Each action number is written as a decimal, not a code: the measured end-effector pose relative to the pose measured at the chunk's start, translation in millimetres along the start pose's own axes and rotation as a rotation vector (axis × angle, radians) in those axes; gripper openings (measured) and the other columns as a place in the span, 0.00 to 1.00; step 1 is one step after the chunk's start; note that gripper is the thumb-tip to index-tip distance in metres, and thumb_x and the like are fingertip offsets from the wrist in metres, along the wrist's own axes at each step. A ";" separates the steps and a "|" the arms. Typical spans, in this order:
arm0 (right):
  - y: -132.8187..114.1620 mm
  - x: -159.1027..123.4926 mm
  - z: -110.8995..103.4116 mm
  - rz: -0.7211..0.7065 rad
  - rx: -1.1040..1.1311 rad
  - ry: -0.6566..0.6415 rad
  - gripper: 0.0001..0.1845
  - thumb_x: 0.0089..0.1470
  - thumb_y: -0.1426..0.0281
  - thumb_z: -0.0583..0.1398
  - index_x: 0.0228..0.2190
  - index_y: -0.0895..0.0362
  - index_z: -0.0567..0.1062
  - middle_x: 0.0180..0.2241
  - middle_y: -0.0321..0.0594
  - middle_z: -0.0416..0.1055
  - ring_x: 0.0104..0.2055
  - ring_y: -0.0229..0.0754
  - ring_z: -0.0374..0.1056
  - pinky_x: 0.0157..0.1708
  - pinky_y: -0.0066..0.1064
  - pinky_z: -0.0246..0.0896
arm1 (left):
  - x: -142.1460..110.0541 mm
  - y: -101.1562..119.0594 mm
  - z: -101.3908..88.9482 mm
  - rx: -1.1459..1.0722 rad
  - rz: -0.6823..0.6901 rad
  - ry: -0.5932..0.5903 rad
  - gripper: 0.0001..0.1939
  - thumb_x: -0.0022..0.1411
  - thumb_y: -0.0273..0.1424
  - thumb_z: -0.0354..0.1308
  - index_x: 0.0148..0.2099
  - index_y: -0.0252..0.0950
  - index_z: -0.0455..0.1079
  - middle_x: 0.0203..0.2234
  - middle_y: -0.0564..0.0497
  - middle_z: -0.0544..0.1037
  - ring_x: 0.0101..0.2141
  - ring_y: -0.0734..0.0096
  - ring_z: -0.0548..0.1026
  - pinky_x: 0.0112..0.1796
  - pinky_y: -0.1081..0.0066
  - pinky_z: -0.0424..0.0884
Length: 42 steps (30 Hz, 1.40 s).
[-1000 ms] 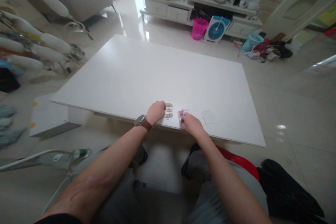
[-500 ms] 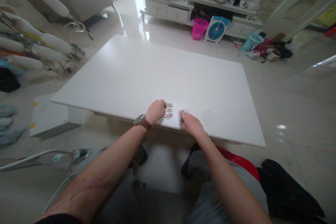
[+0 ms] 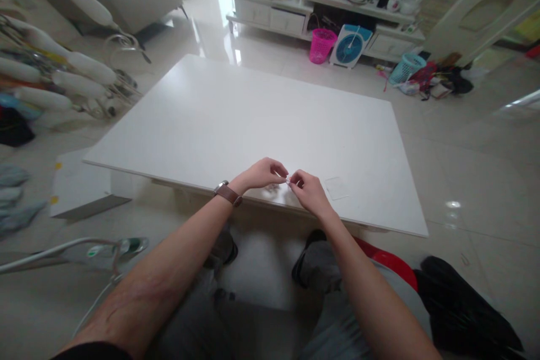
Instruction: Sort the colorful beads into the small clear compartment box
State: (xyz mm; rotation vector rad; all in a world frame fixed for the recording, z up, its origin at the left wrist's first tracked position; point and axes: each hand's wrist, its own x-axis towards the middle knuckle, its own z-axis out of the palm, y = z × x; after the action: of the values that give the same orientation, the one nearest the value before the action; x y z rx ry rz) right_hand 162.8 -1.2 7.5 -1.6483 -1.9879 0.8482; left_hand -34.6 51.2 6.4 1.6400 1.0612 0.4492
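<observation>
L hand [image 3: 264, 173] & R hand [image 3: 309, 191] meet fingertip to fingertip on a tiny pale item [image 3: 288, 179] over the white table [image 3: 270, 118], w/ a clear square lid [image 3: 337, 188] just beside R hand.

Single head-worn view, looking forward and steeply down, white table [image 3: 261, 118] at mid-distance

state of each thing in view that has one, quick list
left hand: raised, fingers at the small piece, grip unclear
right hand: fingers pinched on the small piece
small piece: between both hands, details too small
watch: fastened on left wrist
clear square: flat on table
pink basket: upright
fan: upright, running or off unclear
</observation>
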 end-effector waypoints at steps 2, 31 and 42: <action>-1.9 0.3 -0.1 0.011 0.094 0.040 0.03 0.57 0.72 0.60 0.31 0.56 0.74 0.28 0.34 0.73 0.30 0.38 0.67 0.33 0.27 0.58 | 0.2 -0.4 1.8 -0.077 0.024 -0.018 0.12 0.56 0.31 0.65 0.41 0.31 0.80 0.31 0.46 0.84 0.31 0.70 0.79 0.31 0.74 0.71; -7.5 1.2 -8.7 0.046 0.143 0.085 0.03 0.55 0.70 0.61 0.30 0.55 0.75 0.31 0.34 0.76 0.30 0.37 0.69 0.34 0.28 0.61 | -2.8 -25.4 -2.5 0.743 -0.279 0.167 0.13 0.55 0.22 0.57 0.35 0.36 0.82 0.33 0.42 0.83 0.36 0.63 0.80 0.41 0.70 0.73; -2.9 -2.6 -58.1 -0.010 0.096 0.218 0.06 0.55 0.67 0.60 0.31 0.56 0.75 0.31 0.37 0.75 0.29 0.38 0.67 0.32 0.30 0.62 | -5.6 -12.3 -8.5 0.700 -0.298 0.285 0.14 0.63 0.28 0.53 0.42 0.37 0.81 0.39 0.41 0.83 0.41 0.58 0.80 0.43 0.66 0.73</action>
State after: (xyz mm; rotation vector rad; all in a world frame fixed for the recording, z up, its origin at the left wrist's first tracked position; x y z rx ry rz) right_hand 199.8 6.8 51.8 -1.6013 -1.7785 0.7152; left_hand -48.9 51.7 -0.5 2.0019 1.7892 0.1072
